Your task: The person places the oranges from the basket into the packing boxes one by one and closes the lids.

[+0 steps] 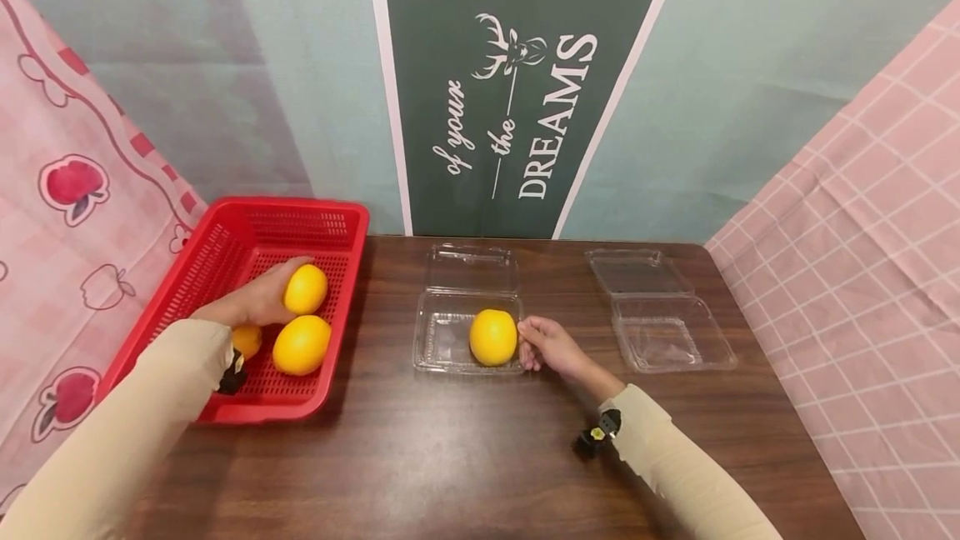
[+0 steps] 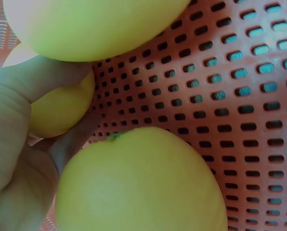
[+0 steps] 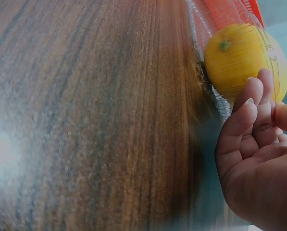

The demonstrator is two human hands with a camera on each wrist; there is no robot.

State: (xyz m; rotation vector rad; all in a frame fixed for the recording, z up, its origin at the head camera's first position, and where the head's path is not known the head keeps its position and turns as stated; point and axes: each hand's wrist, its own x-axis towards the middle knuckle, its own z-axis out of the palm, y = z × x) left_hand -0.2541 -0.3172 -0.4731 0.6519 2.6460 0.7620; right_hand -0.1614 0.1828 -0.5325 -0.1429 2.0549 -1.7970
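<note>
Inside the red basket (image 1: pixel 341 273), my left hand (image 1: pixel 266 294) grips an orange (image 1: pixel 306 288) with the thumb on one side and fingers on the other. Close beside it lie a larger-looking orange (image 1: pixel 302 345) and another orange (image 1: pixel 246 341) partly hidden by my wrist. In the left wrist view, the gripped orange (image 2: pixel 61 110) shows behind the thumb. My right hand (image 1: pixel 551 344) pinches the right rim of an opened clear plastic clamshell box (image 1: pixel 442 340). One orange (image 1: pixel 493 337) sits in that box's right half, its green stem spot showing in the right wrist view.
A second clear clamshell box (image 1: pixel 660 340) lies with its lid folded back on the right of the brown wooden table (image 1: pixel 450 457). A printed cloth (image 1: pixel 525 107) hangs behind the table, and pink cloths (image 1: pixel 892 232) border both sides.
</note>
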